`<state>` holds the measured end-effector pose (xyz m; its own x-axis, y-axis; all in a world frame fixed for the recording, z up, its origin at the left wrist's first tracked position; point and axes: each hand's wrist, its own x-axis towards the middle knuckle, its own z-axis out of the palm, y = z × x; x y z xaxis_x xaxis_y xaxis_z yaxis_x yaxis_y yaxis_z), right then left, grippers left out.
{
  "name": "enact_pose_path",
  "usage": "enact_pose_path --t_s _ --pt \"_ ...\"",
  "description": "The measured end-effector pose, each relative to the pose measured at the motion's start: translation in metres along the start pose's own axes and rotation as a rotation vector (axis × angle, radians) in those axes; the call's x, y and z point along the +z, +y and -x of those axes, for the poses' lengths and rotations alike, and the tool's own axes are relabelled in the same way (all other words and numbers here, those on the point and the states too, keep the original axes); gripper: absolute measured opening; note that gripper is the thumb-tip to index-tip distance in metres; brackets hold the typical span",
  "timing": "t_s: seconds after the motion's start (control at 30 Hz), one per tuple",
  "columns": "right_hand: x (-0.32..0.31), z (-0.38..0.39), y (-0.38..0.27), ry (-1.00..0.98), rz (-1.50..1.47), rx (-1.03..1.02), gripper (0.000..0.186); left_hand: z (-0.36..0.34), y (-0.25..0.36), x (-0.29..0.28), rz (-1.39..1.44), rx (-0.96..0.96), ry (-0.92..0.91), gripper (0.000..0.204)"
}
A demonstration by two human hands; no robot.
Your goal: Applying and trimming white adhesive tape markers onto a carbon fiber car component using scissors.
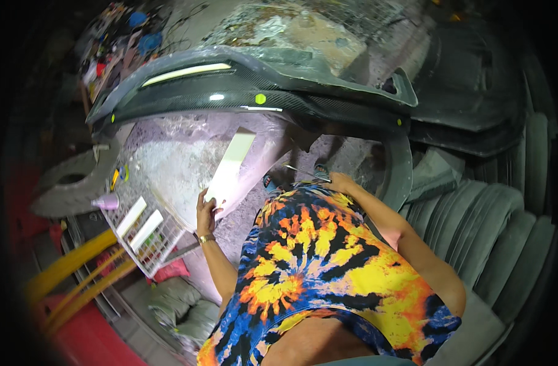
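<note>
My left hand (pixel 206 212), with a gold band at the wrist, grips the lower end of a flat white strip (pixel 233 160). The strip slants up and to the right, towards a dark carbon-patterned car body panel (pixel 309 99). A pale strip (pixel 187 74) lies along the panel's upper left, and yellow-green dots (pixel 260 99) mark its face. Near my waist my right hand (pixel 343 183) is closed round a thin metal tool (pixel 300 171) that points left; its exact kind is too small to tell.
To the left, a white wire rack (pixel 163 255) carries two more white strips (pixel 146 230), with a purple cup-like object (pixel 106 201) beside it. Yellow bars (pixel 77 259) stand at lower left. Stacked dark curved panels (pixel 474 226) fill the right. Clutter (pixel 123 49) lies at far left.
</note>
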<state>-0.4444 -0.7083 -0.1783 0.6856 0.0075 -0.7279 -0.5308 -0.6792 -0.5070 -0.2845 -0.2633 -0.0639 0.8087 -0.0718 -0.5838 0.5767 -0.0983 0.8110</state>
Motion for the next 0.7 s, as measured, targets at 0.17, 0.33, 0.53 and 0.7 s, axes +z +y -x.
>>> enact_pose_path --t_s 0.17,0.33,0.53,0.7 --pt "-0.018 -0.014 0.005 -0.238 -0.177 -0.236 0.061 0.006 -0.002 0.005 0.023 0.005 0.093 0.054" --pt "-0.038 -0.027 0.005 -0.444 -0.565 -0.388 0.041 -0.020 -0.006 0.013 0.083 0.003 0.074 0.050" --pt "-0.035 -0.054 -0.121 -0.433 -0.254 -0.303 0.038 -0.060 0.011 -0.047 0.165 -0.035 0.009 0.050" --pt "-0.011 -0.071 -0.188 -0.552 -0.262 -0.394 0.048 -0.069 0.015 -0.060 0.188 0.014 0.002 0.051"
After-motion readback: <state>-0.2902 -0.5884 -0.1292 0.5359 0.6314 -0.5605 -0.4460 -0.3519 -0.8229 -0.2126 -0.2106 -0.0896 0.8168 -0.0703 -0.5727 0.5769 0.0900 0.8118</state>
